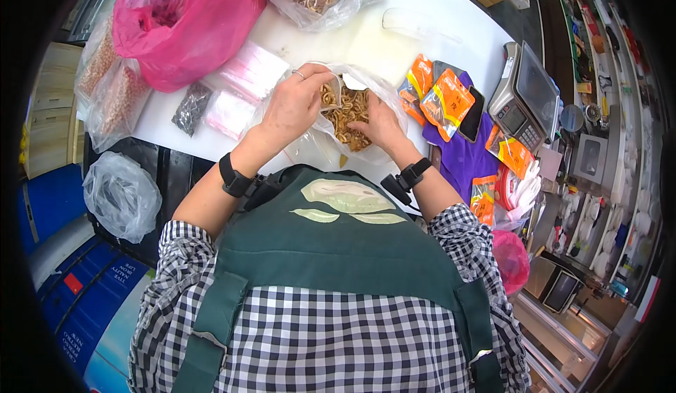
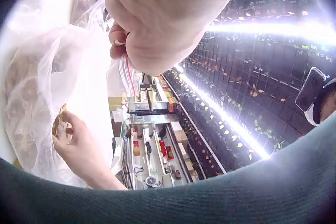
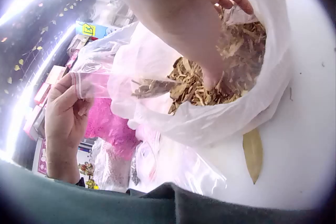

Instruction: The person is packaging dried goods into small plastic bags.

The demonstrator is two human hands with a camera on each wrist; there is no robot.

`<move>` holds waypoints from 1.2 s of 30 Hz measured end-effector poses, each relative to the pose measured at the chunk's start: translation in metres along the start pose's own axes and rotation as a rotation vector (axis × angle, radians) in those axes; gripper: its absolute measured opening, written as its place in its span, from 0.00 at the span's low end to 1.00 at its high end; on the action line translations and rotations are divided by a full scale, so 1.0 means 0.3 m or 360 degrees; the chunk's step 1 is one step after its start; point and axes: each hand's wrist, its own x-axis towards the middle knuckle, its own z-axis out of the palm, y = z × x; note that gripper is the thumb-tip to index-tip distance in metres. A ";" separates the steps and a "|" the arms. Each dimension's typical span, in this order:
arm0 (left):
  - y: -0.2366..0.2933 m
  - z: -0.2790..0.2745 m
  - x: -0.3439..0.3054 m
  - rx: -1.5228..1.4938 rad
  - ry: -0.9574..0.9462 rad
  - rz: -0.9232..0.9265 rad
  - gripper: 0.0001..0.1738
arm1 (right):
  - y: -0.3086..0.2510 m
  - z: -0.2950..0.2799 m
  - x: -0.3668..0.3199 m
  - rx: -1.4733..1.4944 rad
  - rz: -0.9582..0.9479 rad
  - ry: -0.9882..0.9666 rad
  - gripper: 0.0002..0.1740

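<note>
A white plastic bag [image 3: 205, 129] stands open on the table, holding dried brown slices [image 1: 346, 120]. The left hand [image 1: 296, 104] pinches the edge of a small clear zip bag [image 3: 94, 85], whose other end lies over the white bag's mouth with some slices in it. In the right wrist view the left hand [image 3: 65, 124] shows thumb and fingers on the zip edge. The right hand [image 1: 384, 125] reaches into the white bag, its fingers among the slices; in the left wrist view the right hand [image 2: 81, 150] touches some of them.
A pink bag [image 1: 183, 34] and packs of empty zip bags [image 1: 243, 76] lie at the left. Orange packets [image 1: 447, 104], a phone [image 1: 472, 115] and a scale [image 1: 524, 101] stand at the right. A leaf [image 3: 253, 155] lies beside the white bag.
</note>
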 end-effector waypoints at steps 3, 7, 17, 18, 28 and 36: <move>-0.008 -0.001 -0.006 0.0020 -0.0011 -0.0010 0.19 | -0.028 -0.015 -0.002 0.0038 0.0099 -0.0055 0.48; -0.012 0.002 -0.010 0.0061 0.0009 0.0009 0.19 | -0.076 0.002 -0.027 0.0072 -0.0233 -0.0058 0.46; -0.014 -0.005 -0.007 0.0124 0.0007 0.0040 0.18 | -0.114 0.063 0.035 -0.0294 -0.0654 -0.0033 0.37; -0.014 -0.008 -0.010 0.0132 0.0007 0.0014 0.18 | -0.120 0.058 0.033 -0.0293 -0.0654 -0.0030 0.37; -0.006 0.005 -0.025 0.0007 -0.0170 -0.0128 0.17 | -0.127 0.051 0.016 -0.0477 -0.0727 -0.0104 0.29; -0.024 -0.003 -0.026 0.0020 -0.0214 -0.0164 0.19 | -0.065 0.099 0.010 -0.0448 -0.0763 -0.0053 0.22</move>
